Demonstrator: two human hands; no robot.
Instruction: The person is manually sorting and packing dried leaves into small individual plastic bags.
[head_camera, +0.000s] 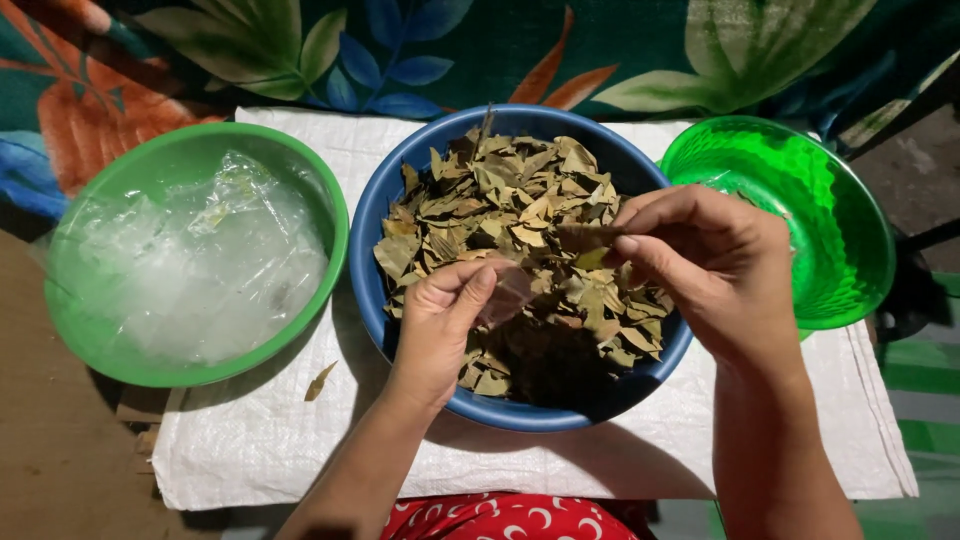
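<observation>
Over the blue bowl (375, 215) of dried leaves (520, 215), the left hand (440, 320) pinches what looks like a small clear bag (508, 295). The right hand (715, 265) nips one leaf (585, 238), close for filling. Beyond, green bowls flank it: plastic bags (200, 260) left, a clear green one (840, 230) right.

Blue bowl (378, 215) filled with olive-brown and tan dried leaves (520, 215); opaque green bowl (200, 140) holding clear, colourless plastic bags (200, 265); translucent bright green bowl (840, 240). White woven sack (300, 440) beneath them. Dark teal cloth (500, 50) printed with green, blue and orange leaves; red garment (500, 518) with white crescents.
</observation>
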